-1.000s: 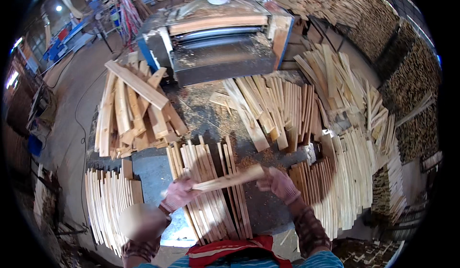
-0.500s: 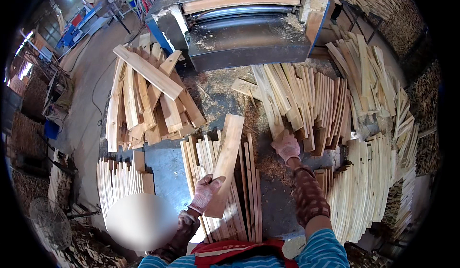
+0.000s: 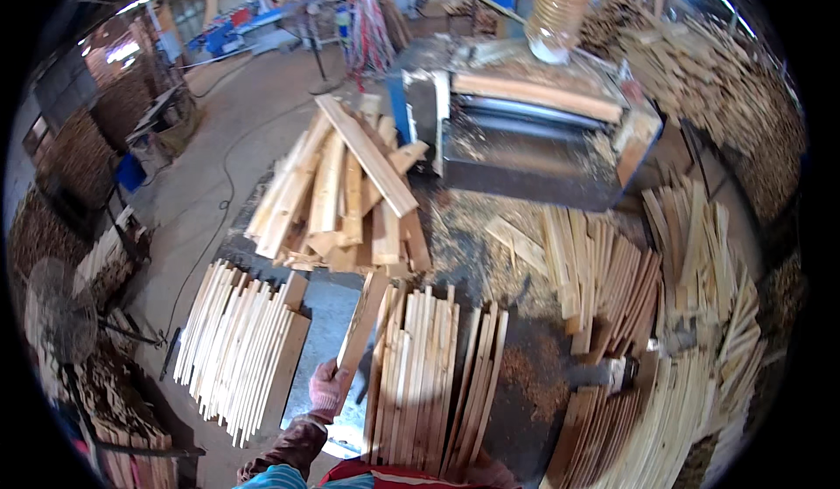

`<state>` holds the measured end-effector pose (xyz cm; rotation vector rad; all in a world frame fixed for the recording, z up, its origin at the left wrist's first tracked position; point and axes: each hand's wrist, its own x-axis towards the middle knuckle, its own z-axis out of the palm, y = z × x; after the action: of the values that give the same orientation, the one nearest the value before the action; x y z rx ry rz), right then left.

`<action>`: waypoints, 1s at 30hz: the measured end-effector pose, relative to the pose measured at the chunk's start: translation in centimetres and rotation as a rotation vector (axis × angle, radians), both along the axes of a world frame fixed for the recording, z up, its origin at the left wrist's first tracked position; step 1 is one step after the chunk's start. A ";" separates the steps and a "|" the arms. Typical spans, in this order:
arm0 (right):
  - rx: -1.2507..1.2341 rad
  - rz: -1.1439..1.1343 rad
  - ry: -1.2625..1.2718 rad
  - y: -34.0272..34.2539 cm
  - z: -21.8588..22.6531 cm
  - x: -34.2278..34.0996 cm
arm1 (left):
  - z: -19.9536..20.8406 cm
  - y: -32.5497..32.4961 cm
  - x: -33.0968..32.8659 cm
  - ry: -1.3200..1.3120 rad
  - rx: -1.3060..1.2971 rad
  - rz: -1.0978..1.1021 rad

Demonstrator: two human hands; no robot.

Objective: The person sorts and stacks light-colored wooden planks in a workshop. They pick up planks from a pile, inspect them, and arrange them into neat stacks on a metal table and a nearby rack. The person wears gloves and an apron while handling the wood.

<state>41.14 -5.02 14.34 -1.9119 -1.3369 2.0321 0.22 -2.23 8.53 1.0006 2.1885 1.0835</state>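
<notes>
My left hand (image 3: 325, 387), in a pale pinkish work glove, is closed around a wooden board (image 3: 362, 318). The board stands tilted on edge, left of a row of boards (image 3: 418, 375) set side by side on the dark table (image 3: 328, 301). At the lower edge, a blurred pinkish patch next to that row appears to be my right hand (image 3: 492, 473); its fingers cannot be made out. Left of the held board lies another row of pale strips (image 3: 236, 349).
A planer-like machine (image 3: 529, 161) with a metal roller stands at the back, a yellowish hose (image 3: 558, 8) above it. A loose heap of boards (image 3: 337, 183) lies far left of centre. More boards (image 3: 604, 270) lie on the right, among wood shavings (image 3: 534, 380). A fan (image 3: 59, 310) stands at left.
My left hand has moved left with the board and turned it more on edge. My right hand has left the boards near the machine and come back to the lower edge. The view has swung left and up.
</notes>
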 end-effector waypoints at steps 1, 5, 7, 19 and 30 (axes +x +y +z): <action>0.041 0.142 -0.150 -1.3 -1.2 0.1 | -0.9 -1.5 -0.3 0.016 -0.051 0.023; 0.354 0.436 -0.401 2.9 -8.5 0.7 | -8.8 -7.5 0.4 -0.120 -0.309 0.064; 0.573 0.257 -0.233 5.1 -10.6 0.9 | -9.5 -7.9 3.0 0.011 -0.233 -0.082; 0.347 -0.708 0.381 8.6 -21.6 -4.9 | -8.8 0.4 3.7 -0.072 0.016 0.117; 0.193 -0.588 0.336 8.6 -20.3 -5.3 | -12.4 0.5 1.7 -1.190 -0.170 0.014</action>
<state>35.87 3.62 -5.92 -1.5452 -0.7434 1.7434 1.91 -1.70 -3.84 0.1233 1.2505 1.0569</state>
